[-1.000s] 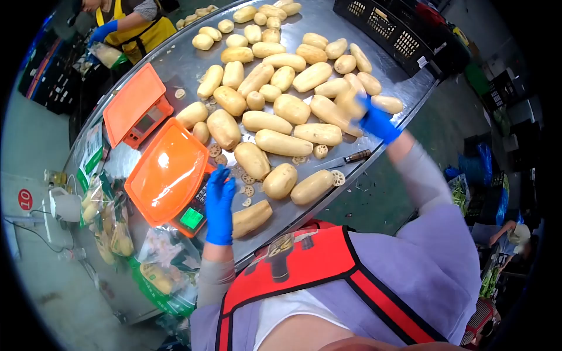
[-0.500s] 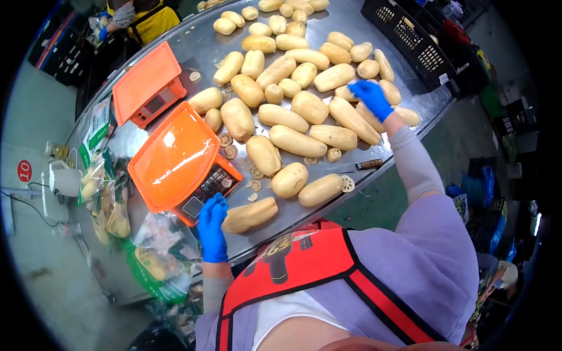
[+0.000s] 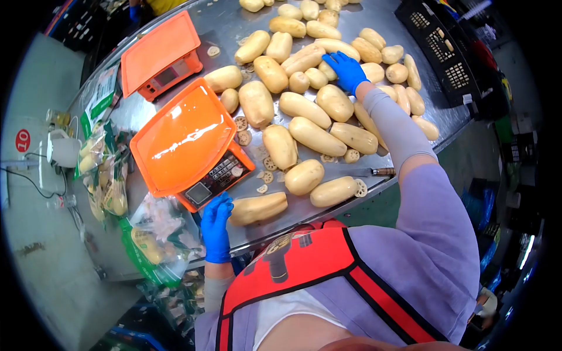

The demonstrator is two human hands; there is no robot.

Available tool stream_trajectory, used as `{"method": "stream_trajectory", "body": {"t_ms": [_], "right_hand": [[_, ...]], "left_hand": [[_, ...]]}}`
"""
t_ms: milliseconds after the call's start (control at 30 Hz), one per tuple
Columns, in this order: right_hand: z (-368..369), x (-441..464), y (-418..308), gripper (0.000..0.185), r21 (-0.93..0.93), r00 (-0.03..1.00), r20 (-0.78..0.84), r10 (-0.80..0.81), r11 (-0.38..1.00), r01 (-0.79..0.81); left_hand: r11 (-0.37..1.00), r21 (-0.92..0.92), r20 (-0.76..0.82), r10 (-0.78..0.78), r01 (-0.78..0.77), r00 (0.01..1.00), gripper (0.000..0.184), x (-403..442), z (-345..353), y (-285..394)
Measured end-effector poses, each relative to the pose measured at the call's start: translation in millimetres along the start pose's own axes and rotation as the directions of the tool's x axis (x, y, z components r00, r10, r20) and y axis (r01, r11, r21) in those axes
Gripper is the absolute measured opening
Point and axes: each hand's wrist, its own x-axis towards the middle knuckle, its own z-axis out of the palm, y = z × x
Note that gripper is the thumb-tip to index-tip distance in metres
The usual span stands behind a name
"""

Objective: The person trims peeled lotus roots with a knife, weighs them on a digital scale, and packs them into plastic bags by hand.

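Many pale lotus root pieces [image 3: 316, 136] lie spread over the metal table [image 3: 351, 225]. My right hand [image 3: 346, 70], in a blue glove, reaches over the middle of them, its fingers apart on or just above a round piece. Near the front edge my left hand [image 3: 216, 227], also blue-gloved, has its fingers bent together beside the left end of a long lotus root [image 3: 257, 209]; whether it holds anything is hidden. An orange scale [image 3: 184, 140] with a bare, shiny tray stands just beyond it. Small cut slices [image 3: 244, 137] lie beside the scale.
A second orange scale [image 3: 161, 52] stands at the back left. A knife [image 3: 383, 171] lies near the right front edge. At the far right is a black crate [image 3: 439, 52]. Bagged lotus root [image 3: 146, 245] lies at the left. Part of a person's blue-gloved hand [image 3: 134, 13] shows at the top left.
My right hand has moved from the table's right side leftward onto the middle pieces, leaving the piece it touched. The view has shifted; my left hand stays near the scale.
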Motion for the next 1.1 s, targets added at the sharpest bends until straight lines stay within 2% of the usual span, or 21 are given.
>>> {"method": "stream_trajectory", "body": {"t_ms": [100,167,233,267,300,333,367,400,433,467,500,567,633,700,767,833,900,967,1000,1033,1100], "right_hand": [[7.6,11.9,-1.7,0.059,-0.002,0.999,0.038,-0.019,1.000,0.019],[-3.0,14.3,-3.0,0.059,0.025,0.991,0.126,0.053,0.998,-0.057],[-15.9,12.6,-2.2,0.065,0.262,0.969,0.122,0.214,0.935,-0.239],[-11.8,9.4,-1.3,0.066,0.398,0.936,0.006,0.352,0.858,-0.325],[-12.0,7.9,-5.2,0.066,0.535,0.866,-0.088,0.492,0.757,-0.376],[-24.7,10.1,-7.7,0.064,0.773,0.836,-0.021,0.548,0.539,-0.334],[-17.7,7.3,-6.2,0.054,0.873,0.770,-0.004,0.638,0.378,-0.309],[-48.1,3.9,-31.3,0.048,0.967,0.748,0.150,0.647,0.060,-0.246],[-79.7,-5.7,-59.6,0.041,0.948,0.737,0.302,0.604,-0.270,-0.168],[-68.5,-15.8,-67.8,0.045,0.890,0.806,0.319,0.498,-0.449,-0.075],[-56.7,-26.7,-76.9,0.049,0.785,0.869,0.308,0.388,-0.619,-0.002],[-102.3,-47.9,-141.3,0.052,0.609,0.899,0.389,0.200,-0.789,-0.089],[-105.9,-60.1,-191.6,0.055,0.465,0.892,0.433,0.131,-0.880,-0.097],[-121.3,-73.0,-227.8,0.046,0.392,0.900,0.435,-0.026,-0.894,-0.215],[-135.8,-81.1,-257.4,0.049,0.324,0.861,0.496,-0.113,-0.896,-0.304],[-146.2,-86.1,-279.2,0.050,0.400,0.867,0.474,-0.154,-0.839,-0.368],[-151.2,-94.5,-288.2,0.045,0.564,0.917,0.343,-0.204,-0.736,-0.375],[-154.8,-87.1,-276.9,0.041,0.652,0.822,0.506,-0.261,-0.507,-0.563],[-147.6,-88.2,-271.2,0.039,0.768,0.882,0.391,-0.261,-0.435,-0.469],[-143.1,-85.9,-268.6,0.038,0.796,0.883,0.404,-0.241,-0.384,-0.469],[-148.5,-83.6,-269.1,0.042,0.879,0.916,0.348,-0.200,-0.270,-0.393]], "left_hand": [[0.999,-0.030,-0.042,-0.043,0.042,0.998,0.030,-3.6,-3.4,0.5],[0.995,-0.068,-0.076,-0.077,0.072,0.994,0.028,-6.3,-4.0,1.3],[0.993,-0.075,-0.085,-0.093,0.086,0.992,0.027,-7.3,-5.6,2.3],[0.993,-0.077,-0.091,-0.093,0.086,0.991,0.027,-7.7,-6.8,2.1],[0.992,-0.096,-0.085,-0.091,0.083,0.992,0.027,-7.7,-8.4,1.3],[0.990,-0.114,-0.078,-0.089,0.080,0.993,0.026,-7.2,-9.1,0.5],[0.990,-0.116,-0.082,-0.089,0.079,0.993,0.026,-6.2,-9.0,-0.3],[0.996,-0.076,-0.051,-0.040,0.037,0.998,0.029,-4.0,-7.8,-1.1],[0.999,-0.036,-0.017,0.005,-0.006,1.000,0.032,-2.0,-5.9,-0.8],[0.999,-0.033,-0.020,0.003,-0.004,1.000,0.032,0.3,-1.0,0.4],[0.993,-0.009,0.026,0.118,-0.117,0.993,0.038,3.0,6.9,2.3],[0.951,0.142,0.158,0.252,-0.275,0.955,0.055,6.9,20.9,18.5],[0.870,0.260,0.229,0.366,-0.419,0.902,0.064,10.4,41.5,45.2],[0.842,0.251,0.248,0.421,-0.478,0.873,0.069,13.6,56.3,60.0],[0.590,0.461,0.356,0.561,-0.663,0.747,0.074,13.8,64.6,75.3],[0.555,0.488,0.376,0.564,-0.674,0.736,0.075,16.6,63.8,73.4],[0.521,0.505,0.398,0.567,-0.689,0.721,0.077,12.9,57.0,72.9],[0.806,0.275,0.294,0.449,-0.525,0.844,0.075,6.8,47.7,73.5],[0.896,0.085,0.199,0.414,-0.437,0.888,0.068,5.8,44.8,69.4],[0.895,0.087,0.189,0.417,-0.438,0.889,0.068,6.7,38.3,63.3],[0.936,-0.335,0.185,0.175,-0.105,0.967,0.056,7.9,24.0,54.8]]}}
